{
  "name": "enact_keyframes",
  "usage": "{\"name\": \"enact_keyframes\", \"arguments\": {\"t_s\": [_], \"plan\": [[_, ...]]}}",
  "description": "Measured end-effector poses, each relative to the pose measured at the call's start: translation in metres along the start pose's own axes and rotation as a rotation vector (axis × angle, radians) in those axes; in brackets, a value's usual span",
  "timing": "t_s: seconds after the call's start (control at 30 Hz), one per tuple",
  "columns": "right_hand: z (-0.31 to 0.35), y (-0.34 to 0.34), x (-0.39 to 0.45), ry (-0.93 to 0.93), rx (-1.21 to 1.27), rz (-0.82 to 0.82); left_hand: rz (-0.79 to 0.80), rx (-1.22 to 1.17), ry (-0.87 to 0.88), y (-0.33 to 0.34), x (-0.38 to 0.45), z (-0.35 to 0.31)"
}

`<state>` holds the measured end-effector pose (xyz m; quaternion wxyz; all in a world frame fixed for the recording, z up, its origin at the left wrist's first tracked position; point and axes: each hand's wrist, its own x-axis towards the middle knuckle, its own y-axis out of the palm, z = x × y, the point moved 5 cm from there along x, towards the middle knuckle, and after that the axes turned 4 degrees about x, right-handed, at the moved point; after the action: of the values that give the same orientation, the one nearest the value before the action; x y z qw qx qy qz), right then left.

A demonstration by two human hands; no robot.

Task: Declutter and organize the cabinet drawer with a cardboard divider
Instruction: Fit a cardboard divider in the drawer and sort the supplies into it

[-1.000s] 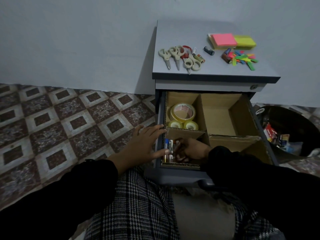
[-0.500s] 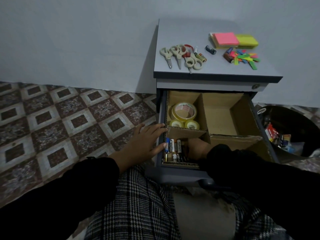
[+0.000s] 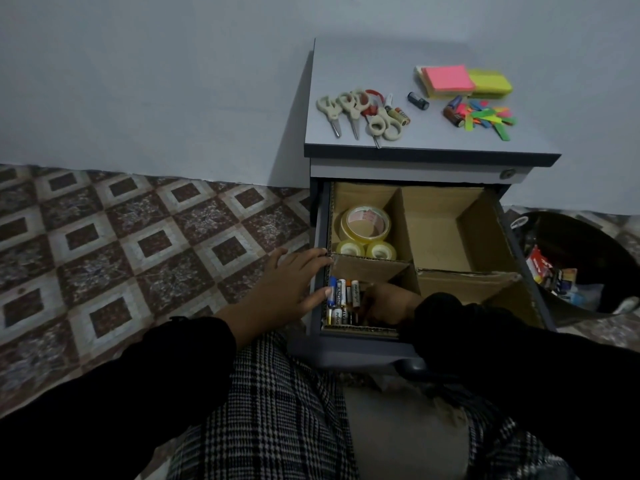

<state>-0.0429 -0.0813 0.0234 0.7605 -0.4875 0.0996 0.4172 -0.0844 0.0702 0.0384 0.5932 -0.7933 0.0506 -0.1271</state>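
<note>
The grey cabinet's drawer [image 3: 320,237] is pulled out and lined with a cardboard divider [image 3: 372,266]. Tape rolls [image 3: 365,225] fill its back left compartment. Several batteries [image 3: 341,296] lie side by side in the front left compartment. My left hand [image 3: 294,282] rests with straight fingers on the drawer's left wall, thumb touching the batteries. My right hand [image 3: 388,304] is down in the front left compartment beside the batteries; its fingers are in shadow and mostly hidden. The two right compartments hold nothing visible.
On the cabinet top [image 3: 363,57] lie several scissors [image 3: 356,110], loose batteries [image 3: 398,116], a small dark cylinder [image 3: 418,100], sticky-note pads [image 3: 462,79] and coloured strips [image 3: 485,117]. A dark bin [image 3: 585,258] with rubbish stands to the right. Patterned floor tiles [image 3: 138,244] spread left.
My right hand has shifted slightly within the front left compartment, uncovering more of the batteries. The left hand stays on the drawer wall.
</note>
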Motion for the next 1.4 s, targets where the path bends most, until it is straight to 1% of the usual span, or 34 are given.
{"name": "enact_keyframes", "arguments": {"t_s": [0.07,0.17,0.23,0.3,0.4,0.5,0.63,0.8,0.93,1.1,1.17,1.23,1.3,1.4], "plan": [[-0.003,-0.002,0.000,0.001,0.020,-0.019,0.004,0.014,0.002,0.001,0.000,0.001],[-0.008,-0.002,0.002,0.037,0.008,0.034,0.012,0.021,0.003,0.001,0.000,0.001],[-0.009,-0.005,0.002,0.041,0.006,0.026,0.019,0.018,0.005,0.001,0.001,0.001],[-0.009,-0.015,0.000,0.014,0.064,-0.035,0.030,0.021,0.006,-0.002,0.002,0.000],[-0.002,-0.038,-0.013,-0.105,0.109,-0.148,0.030,0.037,0.028,-0.009,0.006,-0.003],[0.001,-0.064,-0.025,-0.188,0.134,-0.214,0.037,0.056,0.032,-0.015,0.020,-0.004],[0.005,-0.108,-0.031,-0.220,0.060,-0.301,-0.049,0.039,-0.001,-0.033,0.051,-0.009],[0.015,-0.174,-0.031,-0.247,0.027,-0.417,-0.171,0.053,0.014,-0.066,0.101,-0.021],[0.013,-0.225,-0.027,-0.254,-0.048,-0.502,-0.170,0.077,-0.019,-0.090,0.146,-0.029],[-0.003,-0.279,-0.019,-0.233,-0.046,-0.592,-0.237,0.164,-0.052,-0.110,0.198,-0.031],[-0.013,-0.299,-0.013,-0.209,-0.018,-0.612,-0.232,0.172,-0.080,-0.114,0.218,-0.031],[-0.024,-0.316,-0.007,-0.190,-0.020,-0.627,-0.195,0.195,-0.112,-0.115,0.237,-0.031],[-0.029,-0.332,-0.002,-0.182,-0.076,-0.655,-0.177,0.235,-0.126,-0.117,0.257,-0.030],[-0.029,-0.350,0.007,-0.181,-0.147,-0.688,-0.200,0.277,-0.152,-0.122,0.283,-0.025]]}}
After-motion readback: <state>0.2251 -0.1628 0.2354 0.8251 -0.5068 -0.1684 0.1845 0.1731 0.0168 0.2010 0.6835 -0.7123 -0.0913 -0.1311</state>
